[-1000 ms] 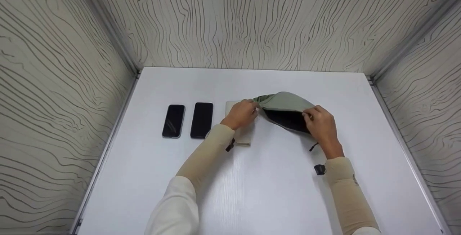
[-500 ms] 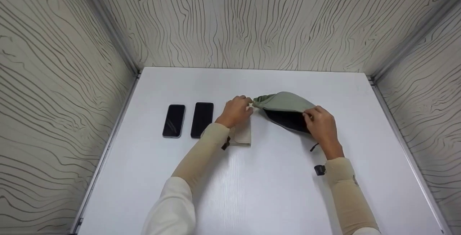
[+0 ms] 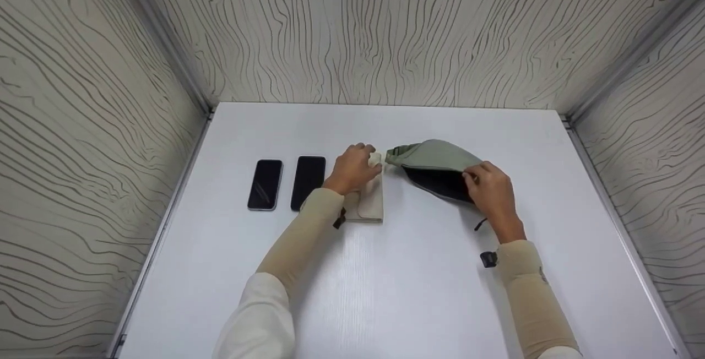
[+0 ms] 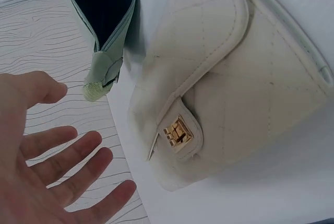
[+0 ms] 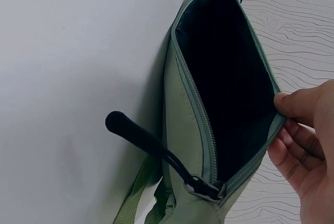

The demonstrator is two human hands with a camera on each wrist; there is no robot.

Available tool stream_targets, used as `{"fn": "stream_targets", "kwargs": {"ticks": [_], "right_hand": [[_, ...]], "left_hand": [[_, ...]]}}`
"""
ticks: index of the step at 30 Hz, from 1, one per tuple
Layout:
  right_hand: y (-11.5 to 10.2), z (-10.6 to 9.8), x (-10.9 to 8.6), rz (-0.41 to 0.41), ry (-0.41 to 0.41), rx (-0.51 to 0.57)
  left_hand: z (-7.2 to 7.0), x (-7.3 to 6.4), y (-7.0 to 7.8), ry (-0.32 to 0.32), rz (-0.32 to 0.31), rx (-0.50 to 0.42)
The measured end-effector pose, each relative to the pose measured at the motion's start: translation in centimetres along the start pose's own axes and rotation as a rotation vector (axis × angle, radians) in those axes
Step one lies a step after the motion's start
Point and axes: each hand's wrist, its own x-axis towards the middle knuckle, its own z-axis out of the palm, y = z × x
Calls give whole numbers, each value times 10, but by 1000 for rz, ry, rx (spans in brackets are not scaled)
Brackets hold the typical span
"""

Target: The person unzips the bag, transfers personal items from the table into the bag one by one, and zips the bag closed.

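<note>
A green zippered waist bag (image 3: 440,155) lies on the right half of the table with its mouth spread wide, dark inside. My right hand (image 3: 492,188) pinches the bag's edge between thumb and fingers; the black zipper pull (image 5: 138,135) hangs beside the opening in the right wrist view. My left hand (image 3: 352,168) is over a cream quilted wallet (image 3: 370,205), partly covering it from above. In the left wrist view, the left fingers (image 4: 73,156) are spread and hold nothing. That view also shows the wallet's gold clasp (image 4: 178,131) and curved flap.
Two dark phones lie left of the wallet: a near one (image 3: 309,180) and a farther-left one (image 3: 265,184). They rest on a white table (image 3: 385,287) enclosed by wood-grain-patterned walls (image 3: 358,34). A green strap (image 5: 130,192) trails beneath the bag.
My left hand has let go of the bag's left end and moved left over the wallet, uncovering more of it. My right hand keeps its hold on the bag's edge.
</note>
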Motion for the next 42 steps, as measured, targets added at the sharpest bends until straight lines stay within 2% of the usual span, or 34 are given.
{"fn": "stream_targets", "kwargs": {"ticks": [8, 24, 34, 42], "right_hand": [[3, 0, -1, 20, -20, -15], [2, -2, -3, 37, -17, -8], [1, -1, -4, 49, -17, -8], [1, 1, -5, 50, -13, -8]], "left_hand": [[-1, -2, -7, -58, -91, -12], [6, -10, -13, -93, -244, 8], [14, -17, -13, -107, -328, -26], [23, -19, -14, -117, -412, -98]]}}
